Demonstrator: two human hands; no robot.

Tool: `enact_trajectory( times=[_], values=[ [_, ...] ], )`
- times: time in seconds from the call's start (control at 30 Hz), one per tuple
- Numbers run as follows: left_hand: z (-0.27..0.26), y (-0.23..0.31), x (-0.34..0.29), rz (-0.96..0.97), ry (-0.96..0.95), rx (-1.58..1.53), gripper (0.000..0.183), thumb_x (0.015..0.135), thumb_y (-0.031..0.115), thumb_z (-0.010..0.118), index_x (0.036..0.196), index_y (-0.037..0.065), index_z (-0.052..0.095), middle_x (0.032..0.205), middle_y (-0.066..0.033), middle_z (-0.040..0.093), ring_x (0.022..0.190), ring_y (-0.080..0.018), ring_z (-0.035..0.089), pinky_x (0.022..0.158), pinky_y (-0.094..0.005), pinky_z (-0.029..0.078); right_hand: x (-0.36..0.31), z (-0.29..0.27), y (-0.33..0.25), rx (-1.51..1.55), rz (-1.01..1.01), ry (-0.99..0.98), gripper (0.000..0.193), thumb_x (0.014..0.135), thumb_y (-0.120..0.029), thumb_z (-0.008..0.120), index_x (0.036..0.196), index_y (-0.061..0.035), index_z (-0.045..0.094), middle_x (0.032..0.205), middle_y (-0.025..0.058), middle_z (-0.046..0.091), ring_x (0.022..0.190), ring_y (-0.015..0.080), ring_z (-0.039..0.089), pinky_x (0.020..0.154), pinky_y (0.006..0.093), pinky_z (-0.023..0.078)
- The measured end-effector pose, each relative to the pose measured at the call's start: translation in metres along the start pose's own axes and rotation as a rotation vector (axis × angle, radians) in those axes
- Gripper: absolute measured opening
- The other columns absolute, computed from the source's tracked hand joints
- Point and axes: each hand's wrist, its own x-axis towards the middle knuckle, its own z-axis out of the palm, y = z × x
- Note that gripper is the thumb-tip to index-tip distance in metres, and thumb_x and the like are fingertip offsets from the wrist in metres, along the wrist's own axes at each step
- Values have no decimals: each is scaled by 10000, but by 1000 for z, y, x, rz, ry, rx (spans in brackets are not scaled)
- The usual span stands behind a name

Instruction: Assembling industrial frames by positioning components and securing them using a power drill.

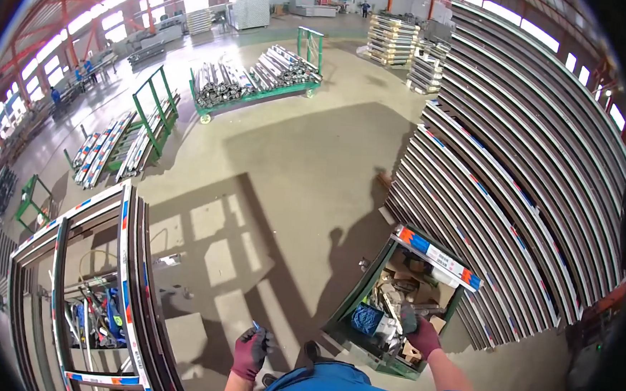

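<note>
My left hand, in a maroon glove with dark fingers, is closed and held low over the floor. A small thin piece with a blue tip pokes out from its fingers; its kind is too small to tell. My right hand, gloved alike, is over a green-edged bin full of mixed scraps. Its fingers look curled among cardboard and pale pieces, and what they hold, if anything, is hidden. A bundle of blue cord lies in the bin left of that hand. A frame profile with printed film crosses the bin's far edge.
Stacked long metal profiles rise at the right beside the bin. Several upright frames stand at the left, with tools behind them. Green carts loaded with profiles stand farther off. Pallet stacks and distant people are at the back.
</note>
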Motion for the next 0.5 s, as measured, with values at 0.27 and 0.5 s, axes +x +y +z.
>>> enact_trajectory(
  times=[0.27,0.5],
  values=[
    [-26,55,-23,159,2,-262,200,1060,279,691,1105,84,685,918,-61,724,724,-152,648,613,-293,517,-61,32,-227,667,-774,-474,595,927,-171,829,1461,-59,592,1327,99,709,1221,188,665,1074,364,509],
    [-79,88,-58,354,90,-488,154,1073,289,681,1116,142,663,945,-1,679,686,-80,589,571,-241,463,-107,112,-320,1027,-681,-996,703,943,-127,791,1569,-35,487,1352,62,673,1219,141,610,1087,351,490]
  ],
)
